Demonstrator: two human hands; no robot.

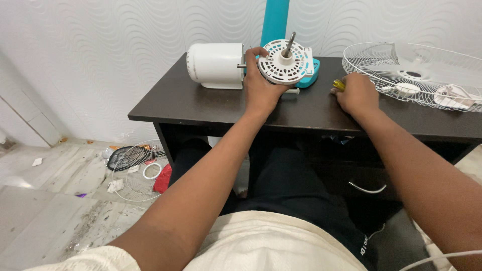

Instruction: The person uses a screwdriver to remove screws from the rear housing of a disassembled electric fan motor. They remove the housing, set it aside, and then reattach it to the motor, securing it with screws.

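Item: fan motor unit [286, 61], white slotted round face, steel shaft pointing up; on dark table [201, 103], at its middle rear, against teal stand [275, 20].
Left hand [261, 88]: clamped around motor unit's near edge, steadying it.
Right hand [357, 93]: closed on yellow-handled screwdriver [339, 85], resting on table, apart from motor.
White motor cover [216, 65]: off, lying on its side, just left of motor.
1 wire guard [416, 75] with blades: on table, far right. 1 second guard [138, 170]: on floor, left.
Step judged: motor stripped of cover, tool being taken up.
Next move calls for: bringing screwdriver tip to a screw on motor face, left grip kept firm.
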